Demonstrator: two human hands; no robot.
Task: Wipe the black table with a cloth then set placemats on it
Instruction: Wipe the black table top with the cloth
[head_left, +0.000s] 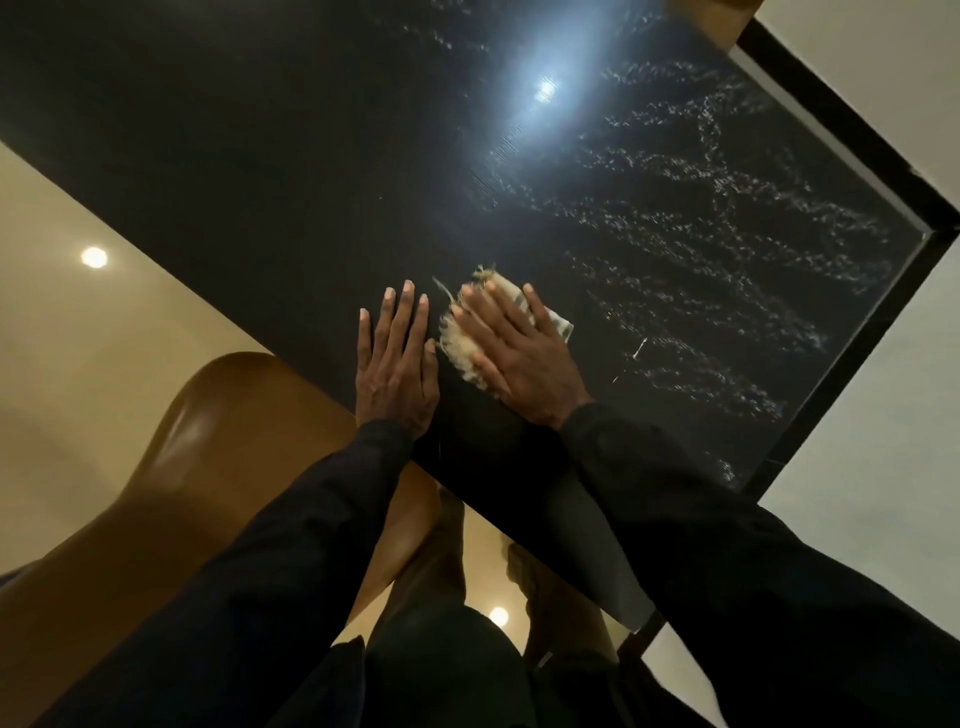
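Observation:
The glossy black table (291, 171) fills the upper half of the head view, with its near edge running diagonally. A pale frayed cloth (462, 349) lies near that edge. My right hand (519, 358) presses flat on the cloth with straight fingers and covers most of it. Just to its left, my left hand (397, 358) rests flat on the bare tabletop, fingers straight and together. Streaks of small water droplets (701, 249) cover the right side of the table. No placemats are in view.
A brown chair (218, 441) with a curved back stands at the table's near left edge. A lamp's bright reflection (545, 88) shines on the tabletop. Pale floor (857, 467) lies beyond the table's right corner, and another brown surface (717, 21) shows at the top.

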